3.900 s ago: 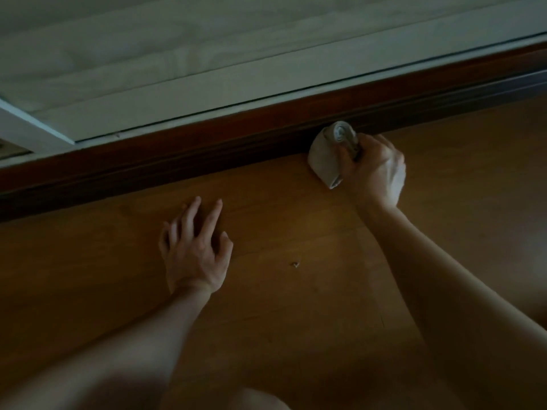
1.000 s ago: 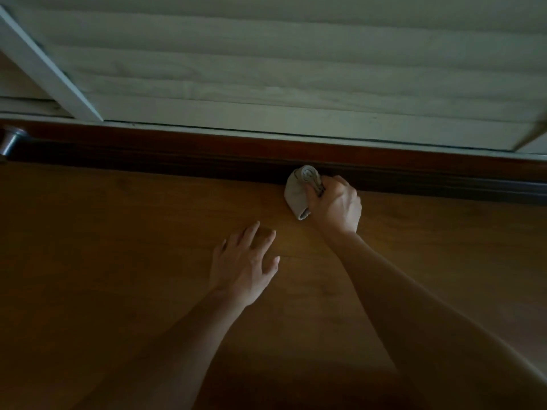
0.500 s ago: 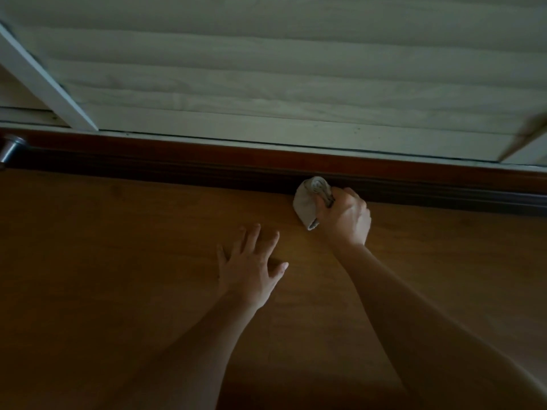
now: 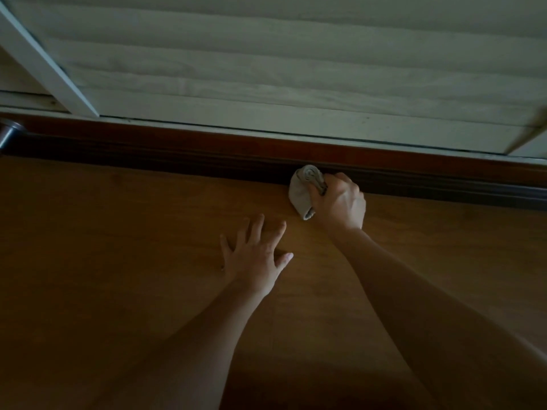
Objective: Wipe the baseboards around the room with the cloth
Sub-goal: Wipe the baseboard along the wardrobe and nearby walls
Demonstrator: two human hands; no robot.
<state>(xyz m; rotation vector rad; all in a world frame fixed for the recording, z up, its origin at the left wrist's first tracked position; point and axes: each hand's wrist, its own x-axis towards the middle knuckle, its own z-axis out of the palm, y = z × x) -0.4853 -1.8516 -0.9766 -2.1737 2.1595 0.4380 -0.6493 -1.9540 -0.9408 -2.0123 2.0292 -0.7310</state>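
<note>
A dark brown baseboard [image 4: 177, 155] runs across the view where the wooden floor [image 4: 118, 232] meets the white panelled wall [image 4: 266, 69]. My right hand [image 4: 340, 202] grips a bunched grey cloth [image 4: 302, 190] and holds it against the foot of the baseboard. My left hand [image 4: 254, 255] rests flat on the floor with its fingers spread, a little nearer to me and left of the cloth.
A small grey metal doorstop [image 4: 9, 134] juts from the baseboard at the far left edge. A white slanted frame piece [image 4: 44, 63] crosses the wall at upper left. The floor stretches left and right of my arms.
My right hand has slid the cloth rightward along the baseboard over the last second. My left hand has shifted a little to the right on the floor.
</note>
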